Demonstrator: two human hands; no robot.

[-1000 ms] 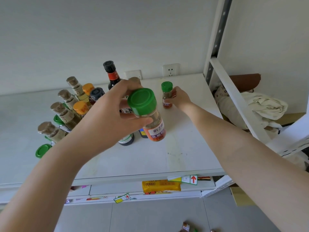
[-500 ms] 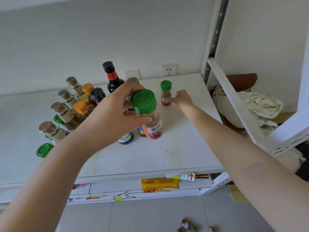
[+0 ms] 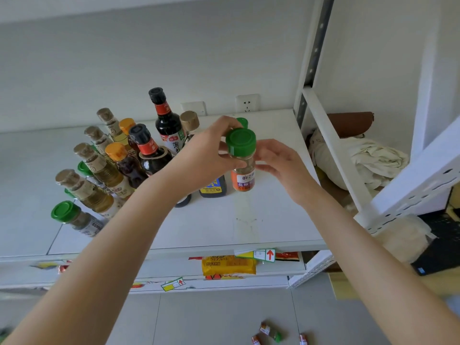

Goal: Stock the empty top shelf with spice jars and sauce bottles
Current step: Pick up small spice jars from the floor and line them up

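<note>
A green-capped spice jar (image 3: 243, 170) is gripped around its cap and neck by the left hand (image 3: 209, 155) and held upright above the top shelf (image 3: 249, 220), toward its right edge. The right hand (image 3: 281, 165) is held just right of the jar, fingers loosely spread and gripping nothing. Whether they touch it cannot be told. Sauce bottles (image 3: 149, 150) are clustered further left on the shelf.

Matt white shelf (image 3: 249, 220), glossy green plastic cap (image 3: 241, 141), crumpled cloth (image 3: 373, 160)

My right hand (image 3: 281, 168) | off small green-capped back jar (image 3: 243, 122) | now beside orange-labelled green-capped glass jar (image 3: 243, 163) in left hand (image 3: 206, 158)
</note>
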